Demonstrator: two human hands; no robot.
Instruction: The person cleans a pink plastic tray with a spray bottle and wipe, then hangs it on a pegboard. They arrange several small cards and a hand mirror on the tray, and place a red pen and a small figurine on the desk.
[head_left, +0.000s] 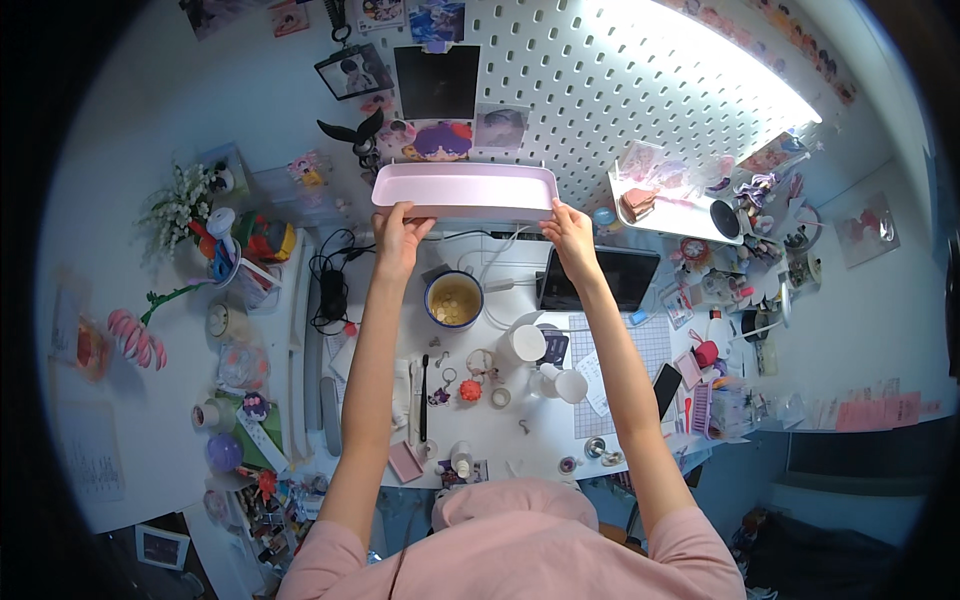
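A long, shallow pink tray (465, 185) is held up against the lower part of the white pegboard (570, 97). Nothing shows inside it. My left hand (400, 236) grips its left front edge, and my right hand (568, 232) grips its right front corner. Whether the tray hangs on the board cannot be told. Below, on the white desk, stands a mug (454, 300) with a blue rim and coin-like discs inside. A tablet (600, 279) lies near my right forearm. Keyrings, a red spiky ball (470, 390) and a roll of tape (500, 397) lie between my forearms.
A white shelf (675, 214) on the pegboard at right holds small items. Black cables (330, 289) lie at the desk's back left. White lidded containers (525, 343), a grid cutting mat (645, 352) and a phone (667, 388) are at right. A pen holder (229, 266) stands at left.
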